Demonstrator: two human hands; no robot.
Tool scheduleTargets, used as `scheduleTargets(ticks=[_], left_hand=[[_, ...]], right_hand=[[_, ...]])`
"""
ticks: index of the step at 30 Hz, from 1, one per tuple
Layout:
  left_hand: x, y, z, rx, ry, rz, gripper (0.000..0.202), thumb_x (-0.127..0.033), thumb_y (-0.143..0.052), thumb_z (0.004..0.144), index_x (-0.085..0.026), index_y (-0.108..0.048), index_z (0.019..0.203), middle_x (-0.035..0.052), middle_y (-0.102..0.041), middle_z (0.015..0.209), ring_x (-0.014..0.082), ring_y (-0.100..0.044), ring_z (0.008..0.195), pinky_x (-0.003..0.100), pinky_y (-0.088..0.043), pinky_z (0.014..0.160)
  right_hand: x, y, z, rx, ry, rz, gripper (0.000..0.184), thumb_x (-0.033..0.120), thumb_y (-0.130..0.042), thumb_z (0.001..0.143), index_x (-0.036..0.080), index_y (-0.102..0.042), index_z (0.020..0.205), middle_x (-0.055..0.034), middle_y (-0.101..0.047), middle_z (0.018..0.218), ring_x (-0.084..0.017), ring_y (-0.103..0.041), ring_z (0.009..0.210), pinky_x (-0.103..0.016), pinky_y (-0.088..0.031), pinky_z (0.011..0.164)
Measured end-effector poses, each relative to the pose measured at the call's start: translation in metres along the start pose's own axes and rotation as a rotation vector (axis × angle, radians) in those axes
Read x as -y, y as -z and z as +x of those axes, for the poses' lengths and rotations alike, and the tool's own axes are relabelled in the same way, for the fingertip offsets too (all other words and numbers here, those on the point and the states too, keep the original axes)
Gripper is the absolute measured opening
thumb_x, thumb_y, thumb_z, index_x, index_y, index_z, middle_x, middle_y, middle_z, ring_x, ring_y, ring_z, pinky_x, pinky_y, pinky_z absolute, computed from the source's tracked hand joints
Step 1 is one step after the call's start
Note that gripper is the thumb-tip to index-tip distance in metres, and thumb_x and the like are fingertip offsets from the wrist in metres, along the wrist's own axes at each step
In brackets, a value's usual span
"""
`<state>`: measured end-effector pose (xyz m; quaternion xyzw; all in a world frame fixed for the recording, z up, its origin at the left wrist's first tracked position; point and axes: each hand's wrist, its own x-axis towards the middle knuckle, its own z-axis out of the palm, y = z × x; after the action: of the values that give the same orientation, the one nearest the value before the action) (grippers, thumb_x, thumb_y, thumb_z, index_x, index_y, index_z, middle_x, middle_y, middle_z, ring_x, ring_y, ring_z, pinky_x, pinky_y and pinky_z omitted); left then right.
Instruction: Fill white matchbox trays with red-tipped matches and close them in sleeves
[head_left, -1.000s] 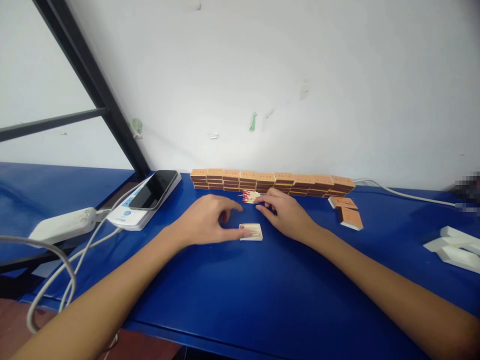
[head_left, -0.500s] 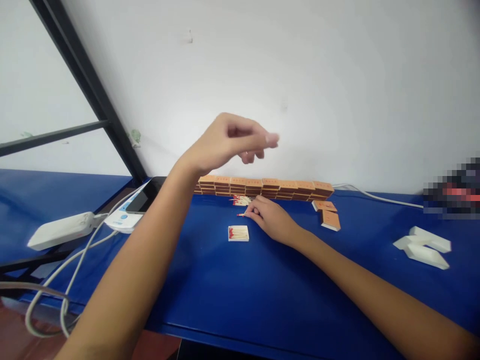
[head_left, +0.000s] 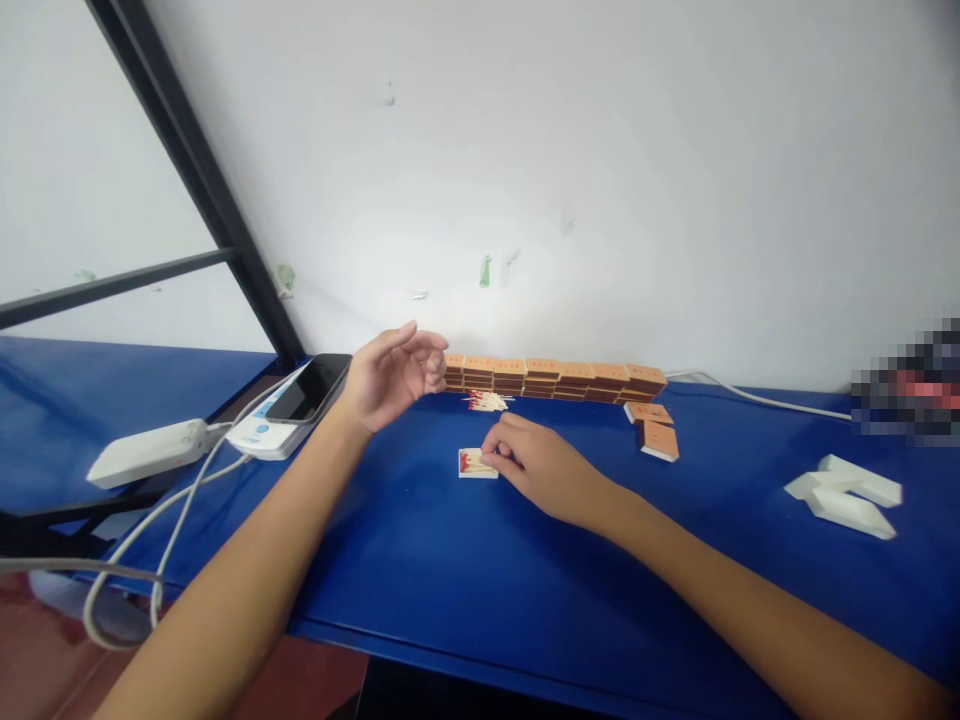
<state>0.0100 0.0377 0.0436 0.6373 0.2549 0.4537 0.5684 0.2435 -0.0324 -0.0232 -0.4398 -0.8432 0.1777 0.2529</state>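
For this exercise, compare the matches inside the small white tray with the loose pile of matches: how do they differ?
The tray matches lie within low white walls; the loose pile lies directly on the blue table.
The right hand has its fingertips at the tray matches, while the loose pile lies beyond that hand, near the stacked matchboxes.
Both show pale sticks with red heads, mostly toward the picture's left.

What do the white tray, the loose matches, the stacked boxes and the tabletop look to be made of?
White tray: probably matte card, given its thin, pale walls.
Loose matches: likely bare wood, pale thin sticks with red heads.
Stacked boxes: apparently printed card, orange tops with dark sides.
Tabletop: glossy blue, with soft reflections; painted metal or laminate, I can't tell.
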Motion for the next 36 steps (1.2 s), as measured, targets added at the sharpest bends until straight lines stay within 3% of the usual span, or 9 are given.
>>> scheduleTargets(ticks=[3, 7, 9, 12, 17, 23, 26, 30, 36], left_hand=[[0.011, -0.005, -0.006, 0.013, 0.000, 0.242, 0.046, -0.061, -0.067, 0.084, -0.016, -0.075, 0.090, 0.0030, -0.062, 0.072, 0.0142, -0.055, 0.064, 0.029, -0.046, 0.063], [0.017, -0.021, -0.015, 0.243, -0.068, 0.904, 0.048, -0.062, -0.081, 0.077, -0.019, -0.079, 0.098, 0.0030, -0.069, 0.082, 0.0151, -0.058, 0.071, 0.028, -0.042, 0.065], [0.016, -0.027, -0.017, 0.342, -0.024, 1.051, 0.056, -0.065, -0.085, 0.070, -0.019, -0.076, 0.100, 0.0010, -0.068, 0.080, 0.0154, -0.058, 0.069, 0.028, -0.039, 0.061], [0.013, -0.031, -0.017, 0.392, 0.052, 1.175, 0.055, -0.060, -0.089, 0.063, -0.019, -0.072, 0.096, -0.0009, -0.066, 0.076, 0.0146, -0.054, 0.062, 0.027, -0.034, 0.056], [0.020, -0.023, -0.018, 0.461, 0.077, 1.153, 0.034, -0.045, -0.086, 0.068, -0.019, -0.072, 0.085, -0.0011, -0.065, 0.073, 0.0138, -0.056, 0.062, 0.027, -0.036, 0.057], [0.034, -0.010, -0.021, 0.462, 0.048, 1.052, 0.028, -0.040, -0.085, 0.071, -0.020, -0.074, 0.088, -0.0009, -0.068, 0.076, 0.0138, -0.059, 0.066, 0.027, -0.041, 0.061], [0.033, -0.008, -0.021, 0.469, 0.048, 1.059, 0.027, -0.040, -0.086, 0.071, -0.020, -0.074, 0.086, -0.0010, -0.068, 0.077, 0.0137, -0.059, 0.067, 0.027, -0.042, 0.062], [0.029, -0.008, -0.022, 0.451, 0.059, 1.104, 0.030, -0.042, -0.087, 0.071, -0.020, -0.075, 0.087, -0.0010, -0.068, 0.076, 0.0137, -0.060, 0.066, 0.028, -0.042, 0.062], [0.025, -0.005, -0.023, 0.452, 0.079, 1.117, 0.034, -0.048, -0.088, 0.071, -0.021, -0.076, 0.088, 0.0000, -0.069, 0.077, 0.0143, -0.061, 0.067, 0.028, -0.042, 0.062]], right_hand=[[-0.009, 0.002, 0.002, -0.061, 0.019, 0.019, 0.014, 0.021, -0.058, 0.104, 0.021, -0.068, 0.094, -0.0027, -0.062, 0.093, -0.016, -0.058, 0.078, -0.031, -0.043, 0.073], [-0.029, 0.006, 0.006, -0.097, 0.070, -0.040, 0.018, 0.016, -0.059, 0.101, 0.021, -0.070, 0.116, -0.0078, -0.063, 0.108, -0.021, -0.062, 0.095, -0.035, -0.049, 0.085], [-0.038, 0.005, 0.008, -0.064, 0.103, -0.056, 0.021, 0.016, -0.062, 0.100, 0.022, -0.070, 0.119, -0.0095, -0.063, 0.113, -0.025, -0.061, 0.106, -0.040, -0.049, 0.094], [-0.043, 0.003, 0.011, -0.027, 0.144, -0.038, 0.017, 0.017, -0.064, 0.100, 0.023, -0.070, 0.115, -0.0092, -0.063, 0.114, -0.026, -0.059, 0.111, -0.042, -0.048, 0.100], [-0.043, 0.001, 0.015, 0.002, 0.134, -0.042, 0.007, 0.019, -0.061, 0.102, 0.021, -0.065, 0.096, -0.0070, -0.062, 0.105, -0.024, -0.057, 0.104, -0.039, -0.048, 0.092], [-0.047, -0.004, 0.027, -0.077, 0.088, -0.144, 0.010, 0.014, -0.057, 0.102, 0.020, -0.061, 0.094, -0.0076, -0.062, 0.102, -0.024, -0.058, 0.101, -0.039, -0.048, 0.091], [-0.049, -0.008, 0.033, -0.132, 0.040, -0.205, 0.008, 0.016, -0.056, 0.102, 0.019, -0.063, 0.100, -0.0087, -0.063, 0.103, -0.025, -0.059, 0.100, -0.040, -0.049, 0.089], [-0.053, -0.012, 0.034, -0.126, 0.042, -0.227, 0.018, 0.020, -0.052, 0.105, 0.020, -0.067, 0.116, -0.0097, -0.064, 0.108, -0.026, -0.061, 0.105, -0.040, -0.050, 0.091], [-0.052, -0.012, 0.033, -0.123, 0.020, -0.238, 0.024, 0.023, -0.052, 0.106, 0.019, -0.070, 0.122, -0.0106, -0.065, 0.109, -0.027, -0.063, 0.107, -0.042, -0.052, 0.093]])
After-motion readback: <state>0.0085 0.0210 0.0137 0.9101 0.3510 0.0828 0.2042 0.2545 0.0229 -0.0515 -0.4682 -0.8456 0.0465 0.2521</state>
